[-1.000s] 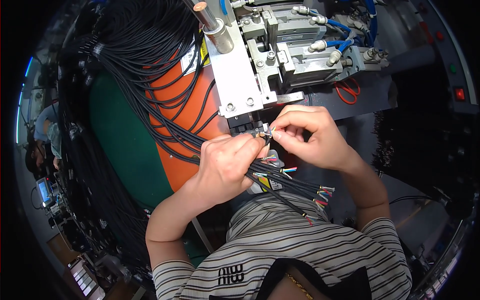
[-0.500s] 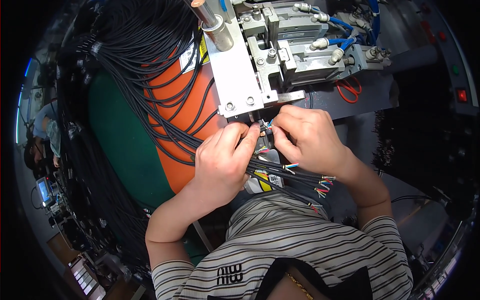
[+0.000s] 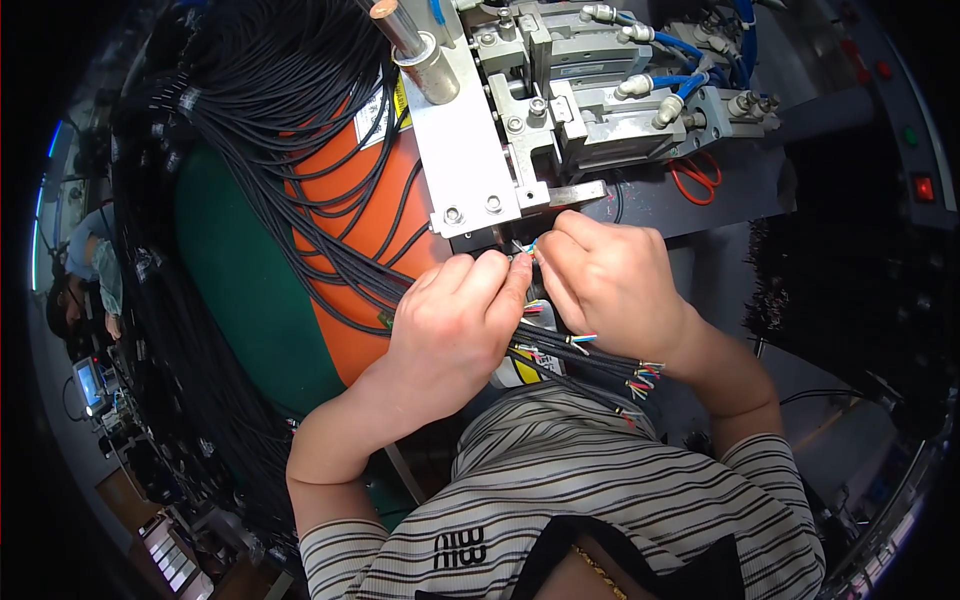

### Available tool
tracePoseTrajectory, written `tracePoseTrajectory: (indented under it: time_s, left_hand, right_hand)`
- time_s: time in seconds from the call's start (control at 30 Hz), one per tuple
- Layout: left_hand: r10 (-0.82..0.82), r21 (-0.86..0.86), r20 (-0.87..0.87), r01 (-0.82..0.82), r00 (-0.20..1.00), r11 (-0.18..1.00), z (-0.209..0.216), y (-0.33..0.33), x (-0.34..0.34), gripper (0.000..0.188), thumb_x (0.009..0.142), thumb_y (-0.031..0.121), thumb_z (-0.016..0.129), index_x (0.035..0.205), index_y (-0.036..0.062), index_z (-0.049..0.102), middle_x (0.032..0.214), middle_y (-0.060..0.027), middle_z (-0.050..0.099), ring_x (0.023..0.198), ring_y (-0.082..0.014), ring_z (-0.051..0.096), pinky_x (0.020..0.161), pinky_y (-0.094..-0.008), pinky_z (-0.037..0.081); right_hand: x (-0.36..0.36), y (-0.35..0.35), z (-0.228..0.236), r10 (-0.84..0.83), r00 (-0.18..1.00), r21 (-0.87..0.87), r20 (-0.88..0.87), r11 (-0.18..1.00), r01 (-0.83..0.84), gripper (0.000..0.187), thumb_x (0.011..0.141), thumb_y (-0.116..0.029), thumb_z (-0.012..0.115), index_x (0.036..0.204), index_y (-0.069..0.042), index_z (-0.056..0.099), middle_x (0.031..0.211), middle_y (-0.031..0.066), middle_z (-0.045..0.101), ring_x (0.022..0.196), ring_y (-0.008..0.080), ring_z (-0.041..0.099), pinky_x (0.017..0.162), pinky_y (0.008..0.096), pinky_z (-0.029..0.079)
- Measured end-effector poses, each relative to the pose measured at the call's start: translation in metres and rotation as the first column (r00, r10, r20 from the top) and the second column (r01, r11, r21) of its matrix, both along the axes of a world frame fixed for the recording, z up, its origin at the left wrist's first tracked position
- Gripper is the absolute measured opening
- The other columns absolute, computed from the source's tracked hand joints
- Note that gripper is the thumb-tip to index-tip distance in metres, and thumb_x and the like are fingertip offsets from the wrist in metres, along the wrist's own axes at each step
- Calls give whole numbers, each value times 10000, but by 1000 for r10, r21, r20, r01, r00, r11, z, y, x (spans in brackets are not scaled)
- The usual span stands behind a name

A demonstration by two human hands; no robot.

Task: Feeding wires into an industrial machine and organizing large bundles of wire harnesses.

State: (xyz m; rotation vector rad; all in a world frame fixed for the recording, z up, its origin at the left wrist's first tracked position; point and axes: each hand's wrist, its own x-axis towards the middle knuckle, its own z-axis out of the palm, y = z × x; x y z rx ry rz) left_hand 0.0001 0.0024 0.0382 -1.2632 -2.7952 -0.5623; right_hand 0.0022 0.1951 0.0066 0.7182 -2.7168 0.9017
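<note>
Head view, its clock read from the middle: thin multicoloured wires show just off centre toward one o'clock, below the lower edge of a silver metal machine plate. The left hand has thumb and forefinger pinched on them; the right hand is curled, its fingertips closed on the same wires, though the exact contact is partly hidden. Black round cables with stripped, coloured ends fan out toward four o'clock.

An orange work surface lies at ten o'clock, bordered by a dark green surface at nine. A large heap of black cables spreads over the orange from eleven. Blue air tubes and metal cylinders sit around one, a looped red cord at two. Toward the rim, a grey control panel carries a lit red button between two and three; another person is at nine, and a small blue-lit screen just below.
</note>
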Motion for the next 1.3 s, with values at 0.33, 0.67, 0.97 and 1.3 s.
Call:
tracePoseTrajectory:
  time_s: [0.33, 0.67, 0.97, 1.3]
  left_hand:
    - [-52, 8, -62, 53, 997, 999, -6, -4, -6, 403, 737, 67, 638, 1131, -22, 645, 916, -78, 557, 780, -219, 579, 655, -335, 491]
    - [115, 143, -34, -109, 993, 984, -14, -41, 2, 526, 587, -73, 663, 1108, 1, 654, 905, -100, 594, 852, -276, 594, 661, -343, 463]
    - [150, 306, 129, -184, 980, 934, -3, -22, 1, 231, 788, 29, 733, 1006, 18, 656, 713, -71, 624, 609, -233, 608, 604, -330, 426]
    - [-24, 298, -47, 37, 999, 954, -8, -14, -2, 288, 774, 35, 751, 1046, 2, 662, 771, -90, 665, 607, -221, 611, 570, -320, 422]
  right_hand:
    - [-3, 2, -16, -38, 999, -257, -23, 966, 31, 40, 812, -42, 679, 834, -18, 655, 757, 105, 631, 551, 278, 603, 483, 339, 468]
    - [-2, 9, -15, -28, 951, -343, 307, 929, 138, 110, 802, -32, 727, 890, 1, 668, 734, 56, 620, 510, 78, 511, 468, 236, 394]
    - [-2, -15, -8, 256, 963, -540, -82, 801, -258, 200, 782, 28, 740, 977, 19, 693, 909, 100, 661, 578, 84, 570, 504, 224, 443]
    - [-10, 11, 1, 657, 391, -747, 645, 436, 502, 101, 934, -37, 607, 1029, -6, 600, 798, 29, 632, 535, 30, 506, 447, 168, 340]
